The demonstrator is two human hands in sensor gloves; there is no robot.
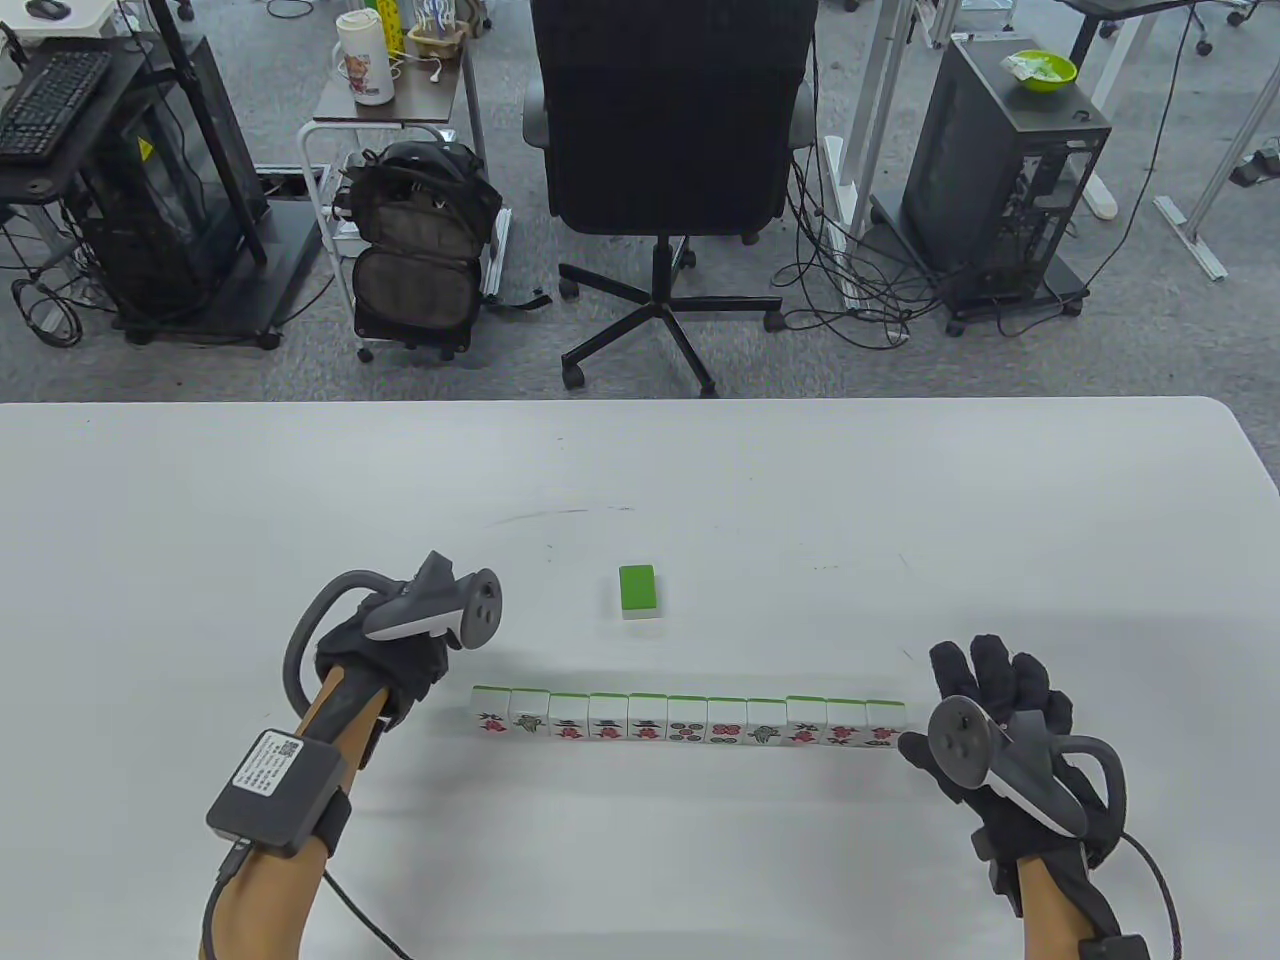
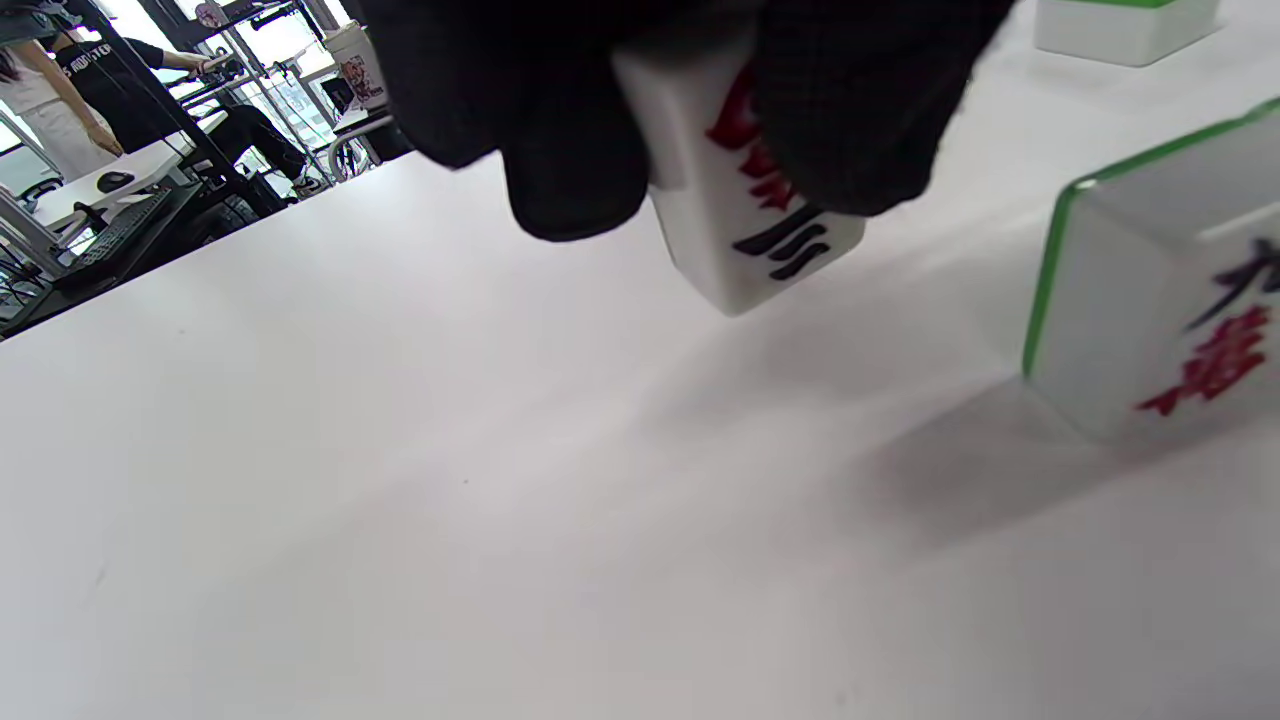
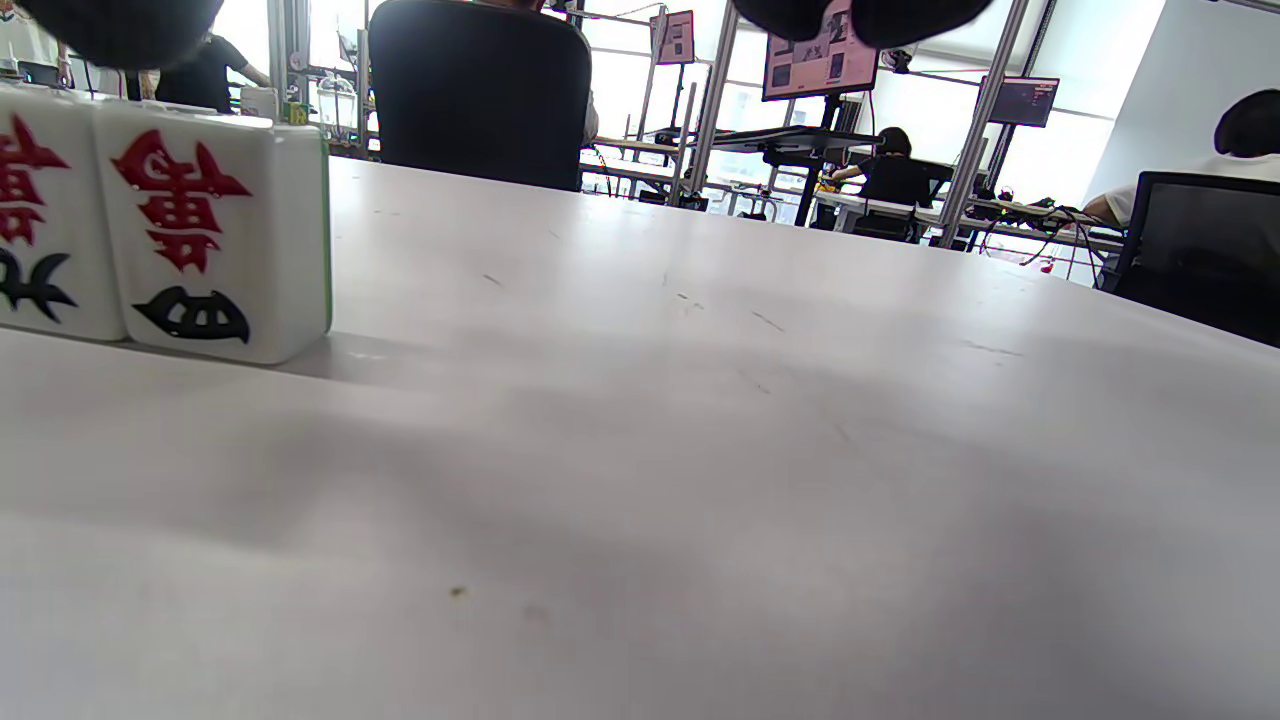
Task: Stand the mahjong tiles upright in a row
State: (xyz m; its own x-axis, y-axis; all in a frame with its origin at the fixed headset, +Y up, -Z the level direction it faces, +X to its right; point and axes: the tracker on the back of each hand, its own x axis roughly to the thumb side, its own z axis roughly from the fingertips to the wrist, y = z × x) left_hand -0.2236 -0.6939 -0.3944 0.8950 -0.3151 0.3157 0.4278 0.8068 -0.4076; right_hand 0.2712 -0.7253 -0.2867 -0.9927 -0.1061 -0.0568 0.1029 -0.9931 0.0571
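Left wrist view shows the left hand (image 2: 690,90) pinching a tile (image 2: 745,215) between gloved fingers (image 2: 570,150), red and black marks showing on its face, tilted and held clear of the table (image 2: 400,500). That tile hangs just off the left end of the row (image 1: 688,720), whose end tile (image 2: 1165,300) stands upright with its green back away from the camera. From the table view the left hand (image 1: 400,650) sits curled at the row's left end, forearm slanting in from the bottom edge.

The right hand (image 1: 1000,720) lies at the row's right end, fingers spread and holding nothing, fingertips (image 1: 915,748) just beside the last tile (image 3: 215,250); whether they touch it cannot be told. The row's eleven tiles stand side by side, touching, faces toward the person.

One spare tile (image 1: 638,590) lies flat, green side up, beyond the row's middle and apart from it. No containers stand on the table.
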